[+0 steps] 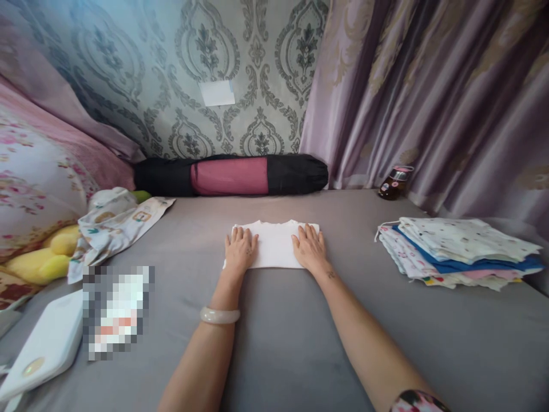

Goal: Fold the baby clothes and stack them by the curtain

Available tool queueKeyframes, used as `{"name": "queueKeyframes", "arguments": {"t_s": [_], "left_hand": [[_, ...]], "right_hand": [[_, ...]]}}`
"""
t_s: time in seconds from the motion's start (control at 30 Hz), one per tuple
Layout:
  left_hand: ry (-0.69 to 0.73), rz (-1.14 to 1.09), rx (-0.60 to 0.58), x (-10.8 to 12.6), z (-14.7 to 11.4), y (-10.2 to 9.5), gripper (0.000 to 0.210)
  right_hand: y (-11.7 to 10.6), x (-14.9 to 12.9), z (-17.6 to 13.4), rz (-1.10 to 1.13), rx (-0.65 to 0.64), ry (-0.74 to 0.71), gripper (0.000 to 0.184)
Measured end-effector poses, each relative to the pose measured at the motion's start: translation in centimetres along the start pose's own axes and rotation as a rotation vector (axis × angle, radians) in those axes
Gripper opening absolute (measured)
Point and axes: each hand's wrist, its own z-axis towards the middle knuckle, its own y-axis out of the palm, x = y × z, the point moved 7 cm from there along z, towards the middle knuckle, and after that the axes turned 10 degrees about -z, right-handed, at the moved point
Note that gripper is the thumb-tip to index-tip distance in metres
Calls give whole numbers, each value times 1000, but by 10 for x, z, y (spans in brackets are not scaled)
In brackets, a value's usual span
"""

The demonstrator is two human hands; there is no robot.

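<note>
A small white garment [275,246], perhaps a shirt, lies folded into a flat rectangle on the grey sheet. Its upper edge shows a shallow neckline-like dip. My left hand [240,249] rests palm down on its left end, fingers stretched out. On the right end my right hand [309,247] lies flat in the same way, fingers slightly spread. Neither hand grips the cloth; both press on its top. The parts of the garment under my palms are hidden.
To the right sits a stack of folded cloths [463,246], with a dark bottle [393,183] behind it. A black and pink roll [231,175] lies along the wall. At left are a patterned cloth [115,226], a yellow plush [40,263] and a white device [47,343].
</note>
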Motion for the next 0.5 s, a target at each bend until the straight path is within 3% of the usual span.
{"name": "queueKeyframes", "arguments": {"t_s": [0.13,0.23,0.33,0.5], "left_hand": [[40,-20,35,14,-1,0,52],[62,-30,-16,21,-3,9,51],[53,-32,-79,21,-4,18,53],[62,-25,-66,19,-4,20,54]], "right_hand": [[-7,-12,-1,31,61,-57,54],[-2,-17,-3,37,38,-81,54],[5,-18,-3,32,1,-80,54],[7,-18,-3,35,11,-79,54]]}}
